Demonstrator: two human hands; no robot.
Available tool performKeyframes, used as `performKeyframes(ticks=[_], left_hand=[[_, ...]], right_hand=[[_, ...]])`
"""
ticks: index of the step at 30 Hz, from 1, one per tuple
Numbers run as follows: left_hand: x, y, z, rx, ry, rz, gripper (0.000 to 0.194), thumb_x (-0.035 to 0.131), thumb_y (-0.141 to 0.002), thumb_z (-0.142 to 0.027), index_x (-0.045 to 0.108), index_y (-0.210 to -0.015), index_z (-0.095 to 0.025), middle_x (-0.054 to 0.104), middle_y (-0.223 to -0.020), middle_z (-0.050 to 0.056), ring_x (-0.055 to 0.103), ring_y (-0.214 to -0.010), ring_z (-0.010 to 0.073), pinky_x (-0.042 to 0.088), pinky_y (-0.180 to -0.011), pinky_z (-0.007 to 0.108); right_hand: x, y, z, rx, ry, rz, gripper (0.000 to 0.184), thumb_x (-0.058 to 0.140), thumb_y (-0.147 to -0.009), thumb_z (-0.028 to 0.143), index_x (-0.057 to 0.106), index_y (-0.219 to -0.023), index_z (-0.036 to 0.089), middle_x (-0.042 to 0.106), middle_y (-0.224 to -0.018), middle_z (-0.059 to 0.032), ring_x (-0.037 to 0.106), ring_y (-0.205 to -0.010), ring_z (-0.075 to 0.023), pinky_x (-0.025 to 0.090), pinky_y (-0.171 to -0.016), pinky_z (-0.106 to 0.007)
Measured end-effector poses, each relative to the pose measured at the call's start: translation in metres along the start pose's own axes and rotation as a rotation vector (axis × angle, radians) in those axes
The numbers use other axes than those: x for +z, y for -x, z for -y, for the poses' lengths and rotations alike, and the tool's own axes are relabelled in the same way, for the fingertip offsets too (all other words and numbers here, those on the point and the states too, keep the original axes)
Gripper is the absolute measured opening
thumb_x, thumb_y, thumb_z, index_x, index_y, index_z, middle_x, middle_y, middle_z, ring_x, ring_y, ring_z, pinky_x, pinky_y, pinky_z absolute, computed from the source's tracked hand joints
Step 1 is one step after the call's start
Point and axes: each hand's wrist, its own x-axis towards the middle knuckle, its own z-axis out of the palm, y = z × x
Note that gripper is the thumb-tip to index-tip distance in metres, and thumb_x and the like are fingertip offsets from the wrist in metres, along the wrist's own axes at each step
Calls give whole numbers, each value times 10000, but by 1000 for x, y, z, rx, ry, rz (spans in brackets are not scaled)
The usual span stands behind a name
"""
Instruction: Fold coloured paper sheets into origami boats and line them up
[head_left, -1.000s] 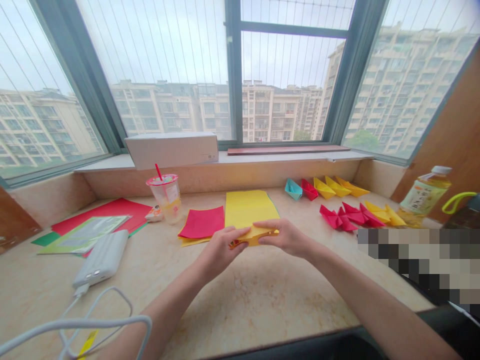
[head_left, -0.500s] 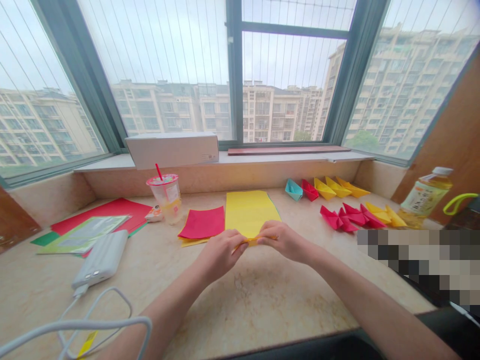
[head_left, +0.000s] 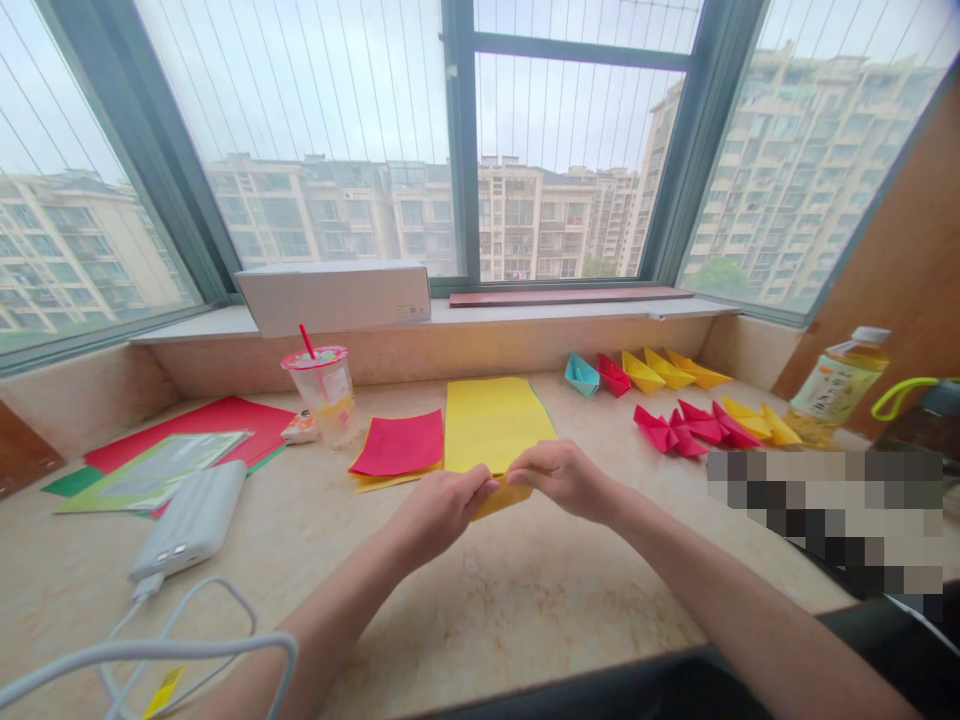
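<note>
Between my two hands is a piece of folded yellow paper (head_left: 504, 499), tilted so that a broad face shows below my fingers. My left hand (head_left: 455, 500) pinches its left part between thumb and fingers. On the other side, my right hand (head_left: 553, 474) is closed on the upper right edge. Just beyond them lies a stack of yellow sheets (head_left: 491, 415) on the stone-like counter (head_left: 480, 620). Left of that stack, red square paper (head_left: 397, 442) rests on yellow squares. The paper's lower folds are partly hidden by my fingers.
Folded paper boats (head_left: 643, 371) and other red and yellow folded pieces (head_left: 694, 427) sit at right, near a drink bottle (head_left: 840, 385). To the left are a cup with a straw (head_left: 321, 390), a white power bank (head_left: 187, 525) with its cable (head_left: 187, 648), and coloured sheets (head_left: 210, 430).
The folded yellow paper has turned, so more of its face shows under my hands. My fingertips have come closer together. The whole view has shifted slightly.
</note>
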Motion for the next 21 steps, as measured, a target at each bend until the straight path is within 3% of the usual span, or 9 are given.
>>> performKeyframes(ticks=[3, 6, 11, 13, 17, 21], left_hand=[[0, 0, -1, -44, 115, -58, 337, 374, -970, -371, 496, -698, -213, 443, -517, -45, 407, -475, 120, 239, -507, 245], [3, 0, -2, -114, 230, -145, 357, 333, -979, -396, 452, -698, -211, 437, -510, -60, 421, -472, 112, 262, -501, 228], [11, 0, -4, -156, 275, -181, 369, 338, -981, -431, 416, -695, -211, 449, -504, -65, 447, -451, 104, 274, -490, 214], [12, 0, -5, -149, 262, -177, 370, 338, -983, -429, 410, -692, -212, 445, -496, -65, 449, -443, 104, 272, -486, 212], [13, 0, -3, -133, 236, -158, 387, 334, -982, -438, 408, -678, -210, 423, -497, -64, 423, -437, 98, 263, -479, 211], [14, 0, 0, -130, 250, -137, 324, 465, -928, -472, 476, -751, -201, 472, -544, -60, 432, -470, 97, 277, -483, 206]], right_hand=[[7, -2, 5, 129, -343, -167, 301, 688, -830, 445, 728, -1018, 213, 694, -762, -15, 616, -673, -153, 468, -620, -266], [13, -5, 7, 203, -604, -167, 584, 753, -766, 458, 601, -1270, 205, 698, -833, -23, 660, -747, -164, 516, -671, -279], [16, -7, 6, 299, -686, -160, 705, 767, -756, 436, 518, -1357, 163, 742, -790, -34, 695, -701, -180, 552, -713, -334], [17, -7, 5, 310, -708, -178, 636, 769, -752, 437, 577, -1296, 171, 754, -802, -38, 703, -707, -188, 564, -726, -354], [19, -7, 8, 288, -712, -180, 325, 782, -725, 447, 732, -862, 156, 750, -788, -48, 695, -702, -182, 574, -722, -344], [22, -6, 11, 282, -649, -272, 293, 778, -727, 451, 730, -795, 170, 734, -747, -31, 663, -643, -157, 566, -653, -313]])
